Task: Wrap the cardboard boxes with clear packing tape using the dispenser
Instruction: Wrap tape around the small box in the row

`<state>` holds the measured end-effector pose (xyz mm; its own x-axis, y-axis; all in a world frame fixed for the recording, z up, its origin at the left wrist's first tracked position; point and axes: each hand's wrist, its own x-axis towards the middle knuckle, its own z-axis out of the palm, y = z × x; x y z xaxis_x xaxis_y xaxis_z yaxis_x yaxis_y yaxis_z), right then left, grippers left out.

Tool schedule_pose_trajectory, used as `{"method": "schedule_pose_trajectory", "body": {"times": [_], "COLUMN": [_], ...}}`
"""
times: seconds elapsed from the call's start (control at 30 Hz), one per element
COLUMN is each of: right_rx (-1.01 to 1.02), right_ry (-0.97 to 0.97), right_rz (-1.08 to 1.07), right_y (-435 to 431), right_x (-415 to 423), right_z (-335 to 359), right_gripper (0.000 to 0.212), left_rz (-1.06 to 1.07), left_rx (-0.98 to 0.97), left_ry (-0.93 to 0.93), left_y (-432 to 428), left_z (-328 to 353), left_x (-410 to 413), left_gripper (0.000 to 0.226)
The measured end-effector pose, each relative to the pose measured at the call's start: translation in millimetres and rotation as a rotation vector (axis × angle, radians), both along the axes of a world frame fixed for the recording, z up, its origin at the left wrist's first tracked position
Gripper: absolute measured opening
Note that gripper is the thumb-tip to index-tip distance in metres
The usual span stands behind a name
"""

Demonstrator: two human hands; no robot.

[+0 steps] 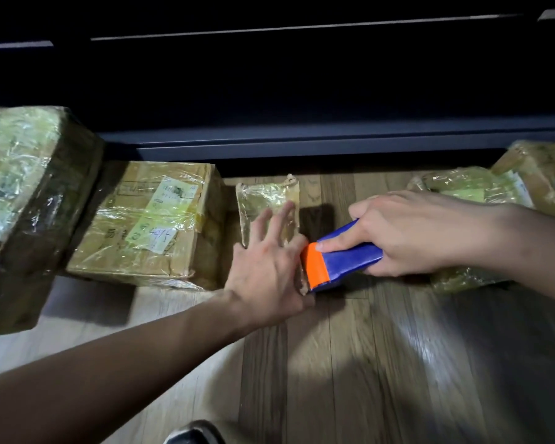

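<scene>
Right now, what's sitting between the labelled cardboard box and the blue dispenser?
A small flat taped package, with the left hand spread on it, lies between box and dispenser, seen in the head view.

Both forearms reach forward, hands nearly meeting. The left hand [266, 270] lies palm down, fingers spread. The right hand [407, 238] curls around the tape dispenser [343, 261], one digit extended along its top.

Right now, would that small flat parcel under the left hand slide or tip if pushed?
Probably slide: the small flat parcel has glossy tape wrap and lies on a wooden floor; the left hand rests on it. Lying low, it seems unlikely to tip. Ragged edges hint at soft cardboard.
</scene>
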<state>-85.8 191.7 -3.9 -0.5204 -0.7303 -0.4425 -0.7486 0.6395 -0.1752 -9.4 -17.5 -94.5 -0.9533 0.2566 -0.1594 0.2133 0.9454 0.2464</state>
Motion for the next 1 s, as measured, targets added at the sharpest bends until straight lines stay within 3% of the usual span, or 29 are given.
{"method": "schedule_pose_trajectory", "body": {"times": [0.13, 0.27, 0.47, 0.57, 0.7, 0.87, 1.0], "right_rx": [-0.031, -0.004, 0.029, 0.09, 0.146, 0.124, 0.118], "right_ry": [-0.043, -0.087, 0.065, 0.11, 0.11, 0.023, -0.088], "right_rz": [-0.043, -0.045, 0.032, 0.106, 0.127, 0.066, 0.022], "right_y": [-2.7, -26.2, -68.4, -87.5, -99.1, -79.6, -33.1], "right_x": [6.5, 27.6, 38.0, 39.4, 38.1, 32.6, 22.7], "right_z": [18.3, 11.6, -8.1, -10.8, -8.6, -6.9, -9.1], "right_gripper": [0.067, 0.07, 0.048, 0.038, 0.029, 0.042, 0.062], "left_rz": [-0.052, -0.06, -0.142, -0.118, -0.266, -0.226, -0.244], "left_rx": [0.501, 0.728, 0.565, 0.536, 0.44, 0.313, 0.298], "left_ry": [0.179, 0.179, 0.149, 0.101, 0.13, -0.03, -0.022], "left_y": [-19.5, -34.7, -71.5, -71.5, -62.1, -74.3, -74.5], "left_z": [-22.1, -56.2, -76.2, -76.1, -66.7, -79.4, -82.0], "left_x": [14.4, 29.8, 28.4, 28.5, 8.0, 4.1, 2.2], "left_gripper": [0.073, 0.068, 0.115, 0.121, 0.122, 0.121, 0.116]}}
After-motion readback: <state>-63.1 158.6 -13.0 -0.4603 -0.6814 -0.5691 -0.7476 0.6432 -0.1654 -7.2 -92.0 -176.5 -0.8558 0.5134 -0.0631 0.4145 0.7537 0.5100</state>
